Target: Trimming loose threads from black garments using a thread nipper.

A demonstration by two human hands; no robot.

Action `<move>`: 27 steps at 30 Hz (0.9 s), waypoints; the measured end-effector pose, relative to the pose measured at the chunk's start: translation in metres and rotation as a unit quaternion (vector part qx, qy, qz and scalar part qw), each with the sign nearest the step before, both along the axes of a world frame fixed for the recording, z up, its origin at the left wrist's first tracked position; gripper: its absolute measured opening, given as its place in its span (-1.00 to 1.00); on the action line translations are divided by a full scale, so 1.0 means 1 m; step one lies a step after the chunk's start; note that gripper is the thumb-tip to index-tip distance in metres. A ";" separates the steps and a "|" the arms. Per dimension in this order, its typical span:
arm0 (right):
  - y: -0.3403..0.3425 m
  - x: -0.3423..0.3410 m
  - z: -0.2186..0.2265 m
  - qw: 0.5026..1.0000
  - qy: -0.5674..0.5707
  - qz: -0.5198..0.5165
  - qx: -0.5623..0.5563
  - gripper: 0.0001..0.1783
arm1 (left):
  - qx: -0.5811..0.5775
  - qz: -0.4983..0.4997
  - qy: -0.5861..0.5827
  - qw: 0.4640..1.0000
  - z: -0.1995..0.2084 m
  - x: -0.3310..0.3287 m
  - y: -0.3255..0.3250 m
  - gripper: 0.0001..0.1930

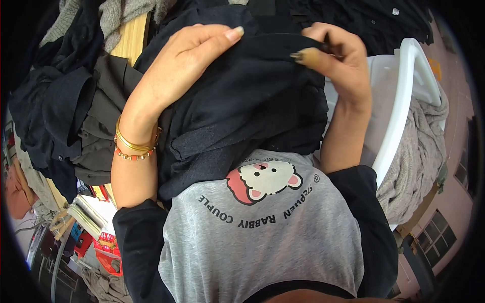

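In the centre of the frame a dark navy, soft knit garment lies bunched against the person's chest. The left hand rests flat on its upper fold, fingers together and extended, not gripping. The right hand, upper right, pinches the cloth's edge between thumb and fingers. With only that one pinch holding it, the loose lower folds could slide down off the lap, I judge, or the edge could snag on the white plastic chair arm just beside the right wrist. The heap of dark clothes at left could swallow it.
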State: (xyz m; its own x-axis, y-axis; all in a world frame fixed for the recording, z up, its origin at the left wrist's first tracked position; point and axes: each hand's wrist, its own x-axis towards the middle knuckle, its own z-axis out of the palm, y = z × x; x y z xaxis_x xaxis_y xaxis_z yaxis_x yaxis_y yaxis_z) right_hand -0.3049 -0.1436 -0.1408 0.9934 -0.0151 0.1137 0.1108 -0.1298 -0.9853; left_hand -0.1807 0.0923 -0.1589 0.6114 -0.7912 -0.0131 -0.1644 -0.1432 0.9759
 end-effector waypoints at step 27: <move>0.037 0.012 0.008 0.905 -0.153 0.000 -0.396 -0.54 | -0.015 0.034 -0.026 0.999 0.008 -0.008 0.001 -0.69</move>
